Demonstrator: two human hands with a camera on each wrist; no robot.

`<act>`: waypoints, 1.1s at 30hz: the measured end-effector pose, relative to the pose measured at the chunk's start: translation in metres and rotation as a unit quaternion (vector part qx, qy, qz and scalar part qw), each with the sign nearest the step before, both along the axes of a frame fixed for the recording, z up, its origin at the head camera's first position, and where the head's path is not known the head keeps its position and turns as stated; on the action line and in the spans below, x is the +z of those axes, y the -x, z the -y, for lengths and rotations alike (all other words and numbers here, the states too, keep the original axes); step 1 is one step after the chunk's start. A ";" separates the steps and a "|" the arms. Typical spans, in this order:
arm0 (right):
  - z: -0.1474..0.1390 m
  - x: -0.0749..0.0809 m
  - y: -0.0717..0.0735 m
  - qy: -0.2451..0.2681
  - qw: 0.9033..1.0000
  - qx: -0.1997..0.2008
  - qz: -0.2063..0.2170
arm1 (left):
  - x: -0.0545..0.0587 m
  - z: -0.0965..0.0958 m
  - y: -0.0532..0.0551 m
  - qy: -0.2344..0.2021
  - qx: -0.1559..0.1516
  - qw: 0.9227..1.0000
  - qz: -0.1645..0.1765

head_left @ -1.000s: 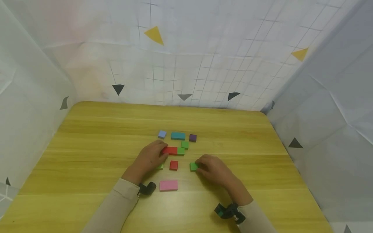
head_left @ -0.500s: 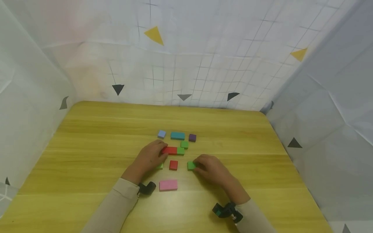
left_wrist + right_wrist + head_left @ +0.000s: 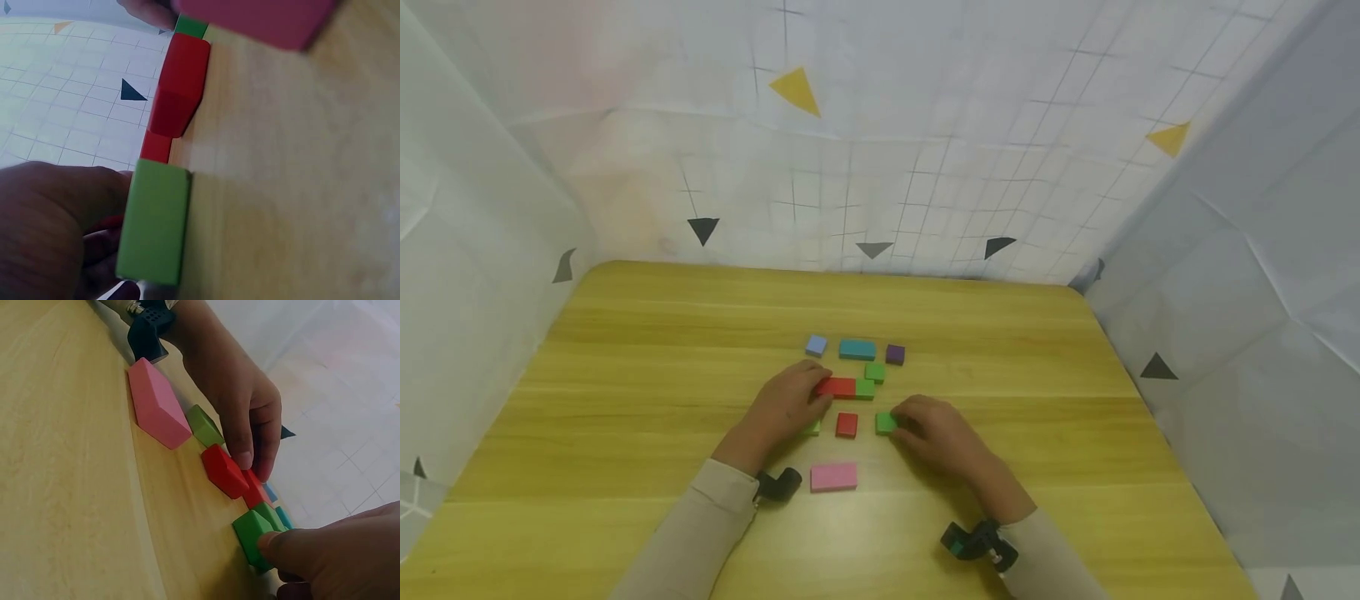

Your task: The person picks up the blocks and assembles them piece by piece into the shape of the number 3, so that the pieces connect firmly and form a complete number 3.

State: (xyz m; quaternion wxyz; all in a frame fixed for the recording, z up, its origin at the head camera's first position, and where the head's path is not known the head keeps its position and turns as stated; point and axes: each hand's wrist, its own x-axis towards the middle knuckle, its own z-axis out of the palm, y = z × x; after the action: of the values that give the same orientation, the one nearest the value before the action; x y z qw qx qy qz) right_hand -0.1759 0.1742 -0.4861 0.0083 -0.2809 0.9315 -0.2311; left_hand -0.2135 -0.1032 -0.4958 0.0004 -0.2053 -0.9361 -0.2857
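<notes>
My left hand point(image 3: 788, 403) pinches the left end of a long red block point(image 3: 843, 388), which lies on the table with a small green block point(image 3: 866, 390) against its right end. Between thumb and fingers, my right hand point(image 3: 938, 432) holds another green block point(image 3: 884, 423), seen closer in the right wrist view point(image 3: 251, 536). A small red block point(image 3: 847, 425) lies between the hands, left of that held block. Partly hidden under my left hand is a light green block point(image 3: 812, 428), which fills the near part of the left wrist view point(image 3: 154, 224).
A pink block point(image 3: 833, 477) lies nearest me. Behind the long red block are a third green block point(image 3: 875, 372), a light blue block point(image 3: 816, 345), a teal block point(image 3: 857, 349) and a purple block point(image 3: 895, 354). White patterned sheets point(image 3: 925, 167) enclose the wooden table point(image 3: 700, 308).
My right hand has moved left with the green block, bringing it closer to the small red block. The left hand has stayed still on the long red block.
</notes>
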 end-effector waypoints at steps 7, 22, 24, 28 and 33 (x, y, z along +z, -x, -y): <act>0.005 -0.007 0.003 0.012 1.000 -0.007 -0.004 | -0.001 -0.001 0.001 0.002 -0.001 1.000 0.010; 0.010 -0.012 0.006 0.032 0.999 -0.008 -0.037 | -0.002 -0.001 0.002 0.005 0.004 1.000 0.012; 0.011 -0.012 0.006 0.032 0.999 -0.007 -0.036 | -0.001 -0.001 0.002 0.004 0.005 1.000 0.016; 0.011 -0.013 0.007 0.027 0.999 -0.012 -0.030 | 0.001 -0.001 0.001 0.006 0.005 1.000 0.022; 0.011 -0.013 0.008 0.024 0.999 -0.018 -0.026 | 0.002 -0.001 0.002 0.008 0.006 1.000 0.026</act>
State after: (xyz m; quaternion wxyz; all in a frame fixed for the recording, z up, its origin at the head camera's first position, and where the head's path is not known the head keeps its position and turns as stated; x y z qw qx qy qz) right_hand -0.1843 0.1628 -0.4987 -0.0265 -0.2704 0.9302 -0.2466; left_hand -0.2151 -0.1022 -0.4941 -0.0242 -0.1921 -0.9391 -0.2840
